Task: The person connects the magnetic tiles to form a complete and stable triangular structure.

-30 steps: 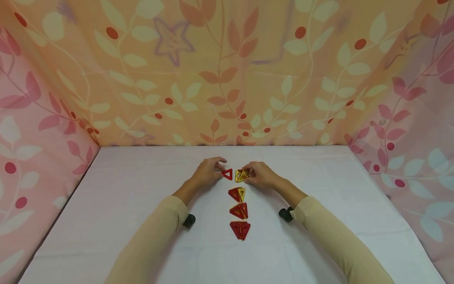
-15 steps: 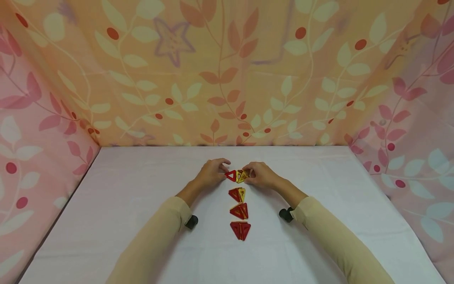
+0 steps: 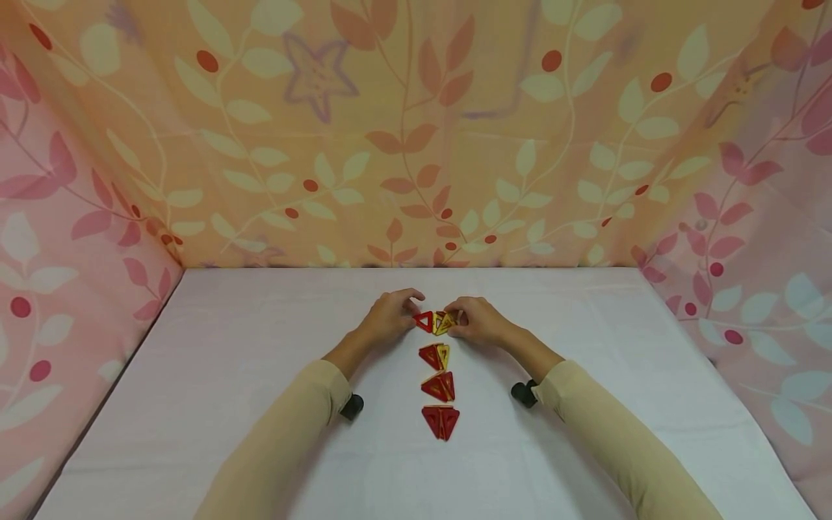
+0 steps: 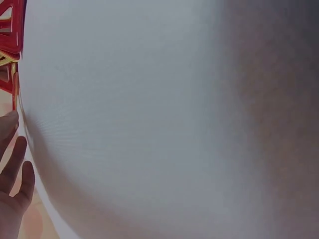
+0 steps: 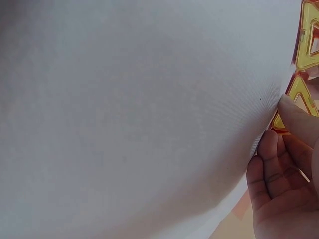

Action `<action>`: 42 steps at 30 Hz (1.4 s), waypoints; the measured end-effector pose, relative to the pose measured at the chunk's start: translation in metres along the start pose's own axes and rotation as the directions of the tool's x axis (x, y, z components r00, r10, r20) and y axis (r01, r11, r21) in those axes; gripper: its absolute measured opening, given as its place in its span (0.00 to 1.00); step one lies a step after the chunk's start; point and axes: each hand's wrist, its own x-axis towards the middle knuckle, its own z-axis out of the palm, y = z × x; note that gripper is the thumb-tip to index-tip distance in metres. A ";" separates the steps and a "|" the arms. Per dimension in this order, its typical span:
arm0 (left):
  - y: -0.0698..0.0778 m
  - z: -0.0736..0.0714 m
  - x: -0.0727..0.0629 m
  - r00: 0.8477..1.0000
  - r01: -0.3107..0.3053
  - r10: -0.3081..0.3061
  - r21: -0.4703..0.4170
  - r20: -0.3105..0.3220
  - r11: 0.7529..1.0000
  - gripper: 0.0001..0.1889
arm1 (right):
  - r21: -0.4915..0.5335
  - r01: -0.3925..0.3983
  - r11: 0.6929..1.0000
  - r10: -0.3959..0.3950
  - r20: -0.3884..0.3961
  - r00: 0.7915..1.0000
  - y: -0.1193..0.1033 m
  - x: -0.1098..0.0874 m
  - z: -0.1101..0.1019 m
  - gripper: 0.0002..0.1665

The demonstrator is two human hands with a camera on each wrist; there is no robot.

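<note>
My left hand (image 3: 388,316) pinches a red triangular frame tile (image 3: 431,322) by its left corner. The tile's right side meets a group of yellow triangular tiles (image 3: 439,326), with some red behind. From the right, my right hand (image 3: 479,319) holds this yellow group between thumb and fingers. In the right wrist view the thumb (image 5: 299,117) lies along a yellow tile (image 5: 280,123). At the left wrist view's edge, fingers (image 4: 9,124) sit below a red tile (image 4: 14,94), mostly cut off.
Three pyramid-like pieces line up toward me on the white table (image 3: 260,325): a red and yellow one (image 3: 432,355), a red one (image 3: 437,388) and another red one (image 3: 432,419). Patterned cloth walls (image 3: 416,180) stand behind and at both sides.
My left hand has moved right with the red tile, closing the gap to the yellow group. Over the last half second it barely shifts. My right hand stays in place.
</note>
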 end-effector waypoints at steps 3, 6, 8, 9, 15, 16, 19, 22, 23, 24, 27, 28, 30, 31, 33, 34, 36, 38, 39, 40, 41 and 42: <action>0.001 0.000 0.001 1.000 -0.026 0.026 0.000 -0.009 1.000 0.22 | -0.005 -0.011 1.000 0.011 0.001 1.000 -0.001 0.000 0.000 0.23; 0.004 0.000 0.001 0.999 -0.039 0.039 -0.012 -0.007 0.999 0.22 | -0.014 -0.006 1.000 0.006 -0.006 1.000 -0.001 0.000 0.000 0.23; 0.006 -0.001 0.002 0.999 -0.043 0.043 -0.024 -0.005 0.999 0.22 | -0.016 0.000 1.000 0.000 -0.008 1.000 0.000 0.000 0.001 0.22; 0.007 -0.001 0.002 0.999 -0.045 0.045 -0.030 -0.006 0.999 0.22 | -0.015 0.002 1.000 -0.002 -0.008 1.000 0.000 0.000 0.001 0.23; 0.012 -0.001 0.002 0.998 -0.062 0.062 -0.053 -0.010 0.997 0.23 | -0.007 0.004 1.000 -0.004 -0.003 1.000 0.001 -0.001 0.001 0.22; 0.012 -0.001 0.002 0.998 -0.064 0.064 -0.055 -0.011 0.996 0.23 | -0.008 0.007 1.000 -0.007 -0.004 1.000 0.001 -0.001 0.001 0.22; 0.014 0.000 0.003 0.998 -0.070 0.069 -0.063 -0.012 0.996 0.24 | -0.008 0.012 1.000 -0.012 -0.003 1.000 0.001 -0.001 0.001 0.22; 0.016 0.001 0.003 0.998 -0.063 0.063 -0.078 -0.010 0.995 0.24 | -0.010 0.015 1.000 -0.015 -0.005 1.000 0.001 0.000 0.001 0.23; 0.016 0.001 0.004 0.998 -0.064 0.063 -0.083 -0.011 0.994 0.24 | -0.008 0.015 1.000 -0.015 -0.005 1.000 0.001 0.000 0.001 0.23; 0.017 0.002 0.004 0.998 -0.061 0.060 -0.089 -0.012 0.994 0.24 | -0.007 0.015 1.000 -0.015 -0.006 1.000 0.001 0.001 0.002 0.23; 0.018 0.003 0.005 0.998 -0.058 0.056 -0.103 -0.016 0.993 0.24 | -0.004 0.017 1.000 -0.017 -0.008 1.000 0.001 0.001 0.002 0.23; 0.018 0.004 0.005 0.998 -0.057 0.055 -0.104 -0.018 0.993 0.24 | -0.004 0.018 1.000 -0.018 -0.008 1.000 0.001 0.001 0.002 0.23; 0.019 0.005 0.006 0.998 -0.054 0.052 -0.109 -0.022 0.993 0.24 | -0.006 0.018 1.000 -0.018 -0.009 1.000 0.000 0.001 0.001 0.22; 0.019 0.005 0.006 0.998 -0.054 0.051 -0.109 -0.023 0.993 0.24 | -0.005 0.016 1.000 -0.016 -0.008 1.000 0.000 0.001 0.001 0.22; 0.019 0.007 0.007 0.998 -0.054 0.051 -0.109 -0.025 0.993 0.24 | -0.003 0.013 1.000 -0.013 -0.006 1.000 -0.001 0.001 0.000 0.22; 0.020 0.007 0.007 0.998 -0.056 0.053 -0.106 -0.027 0.993 0.24 | 0.000 0.012 1.000 -0.012 -0.005 1.000 -0.001 0.001 0.000 0.22; 0.021 0.008 0.008 0.998 -0.059 0.056 -0.098 -0.031 0.993 0.24 | 0.006 0.007 1.000 -0.007 -0.002 1.000 -0.001 0.001 0.000 0.22; 0.022 0.009 0.008 0.998 -0.060 0.057 -0.090 -0.034 0.994 0.24 | 0.003 0.000 1.000 0.000 -0.001 1.000 0.000 0.001 0.001 0.22; 0.022 0.010 0.009 0.998 -0.059 0.056 -0.084 -0.036 0.995 0.24 | 0.001 -0.002 1.000 0.002 -0.001 1.000 0.000 0.001 0.001 0.22; 0.023 0.010 0.009 0.998 -0.059 0.057 -0.080 -0.036 0.995 0.24 | -0.001 -0.007 1.000 0.007 0.000 1.000 0.001 0.001 0.001 0.23; 0.023 0.010 0.008 0.998 -0.059 0.056 -0.078 -0.035 0.995 0.24 | -0.004 -0.013 1.000 0.013 0.000 1.000 0.001 0.001 0.002 0.23; 0.024 0.011 0.008 0.998 -0.058 0.055 -0.077 -0.033 0.995 0.24 | -0.008 -0.017 1.000 0.017 0.000 1.000 0.001 0.001 0.002 0.23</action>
